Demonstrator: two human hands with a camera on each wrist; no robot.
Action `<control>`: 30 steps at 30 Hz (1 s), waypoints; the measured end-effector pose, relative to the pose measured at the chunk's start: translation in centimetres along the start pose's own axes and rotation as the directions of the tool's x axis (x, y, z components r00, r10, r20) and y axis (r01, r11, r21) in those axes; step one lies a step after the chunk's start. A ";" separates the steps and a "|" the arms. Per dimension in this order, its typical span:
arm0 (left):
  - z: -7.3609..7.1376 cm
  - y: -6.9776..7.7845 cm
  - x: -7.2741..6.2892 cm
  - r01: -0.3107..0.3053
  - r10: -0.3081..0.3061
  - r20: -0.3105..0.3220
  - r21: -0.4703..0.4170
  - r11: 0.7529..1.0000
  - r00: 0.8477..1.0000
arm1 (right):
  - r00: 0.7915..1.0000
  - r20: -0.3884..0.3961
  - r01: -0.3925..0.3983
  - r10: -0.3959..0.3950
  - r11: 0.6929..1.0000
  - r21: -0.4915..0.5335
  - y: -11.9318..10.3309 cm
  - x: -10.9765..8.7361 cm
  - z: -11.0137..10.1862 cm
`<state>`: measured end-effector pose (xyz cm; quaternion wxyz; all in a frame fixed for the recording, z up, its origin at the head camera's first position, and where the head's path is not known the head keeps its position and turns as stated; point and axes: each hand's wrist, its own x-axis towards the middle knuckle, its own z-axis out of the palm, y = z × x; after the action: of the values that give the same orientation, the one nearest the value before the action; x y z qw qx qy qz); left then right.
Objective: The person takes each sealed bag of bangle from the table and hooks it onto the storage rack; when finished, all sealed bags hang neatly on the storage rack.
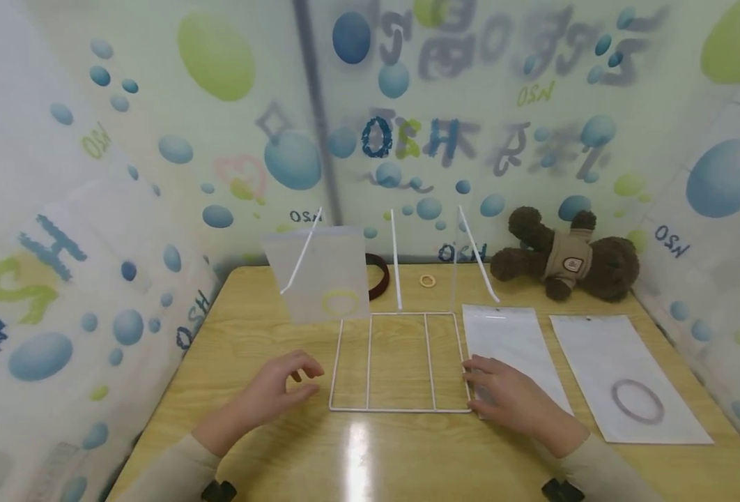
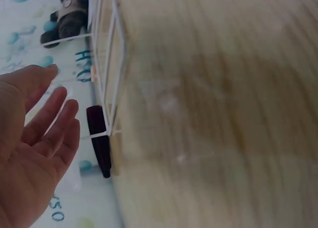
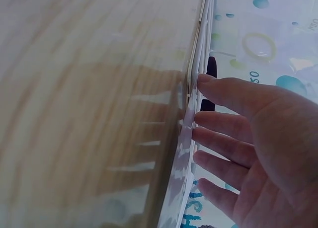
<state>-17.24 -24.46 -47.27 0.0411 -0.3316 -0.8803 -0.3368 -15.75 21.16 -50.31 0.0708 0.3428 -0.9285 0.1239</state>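
Observation:
A white wire rack stands on the table, with slanted prongs rising at its back. From the left prong hangs a translucent bag with a yellow-green ring showing through it. My left hand is held left of the rack, fingers loosely bent and apart from it, holding nothing. On the other side my right hand has its fingertips at the rack's right rail, over the edge of a flat clear bag; whether they touch the rail is hard to tell. In the right wrist view those fingers are spread and fairly straight.
Farther right lies another flat bag with a pinkish ring on it or inside. Behind the rack are a dark brown ring and a small wooden ring. A brown plush bear lies at the back right by the patterned curtain.

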 end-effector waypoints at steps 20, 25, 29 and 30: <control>4.0 -0.8 -0.2 0.020 -0.035 0.070 0.196 0.980 0.997 | 0.998 0.043 -0.055 0.053 0.997 0.044 -0.4 0.1 0.1; 4.4 -1.1 -0.4 0.020 -0.036 0.074 0.211 0.977 0.997 | 0.999 0.028 -0.035 0.034 0.999 0.033 -0.3 0.0 0.2; 4.3 -1.0 -0.2 0.014 -0.030 0.070 0.213 0.977 0.997 | 1.000 -0.008 0.001 -0.001 1.000 0.005 -0.1 0.1 0.0; 4.3 -1.0 -0.1 0.005 -0.020 0.065 0.216 0.976 0.998 | 1.000 -0.011 0.003 -0.003 1.000 0.006 0.0 0.2 -0.1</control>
<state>-17.13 -22.39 -51.22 0.0453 -0.3306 -0.9147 -0.2281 -15.86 21.04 -50.21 0.0750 0.3438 -0.9272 0.1285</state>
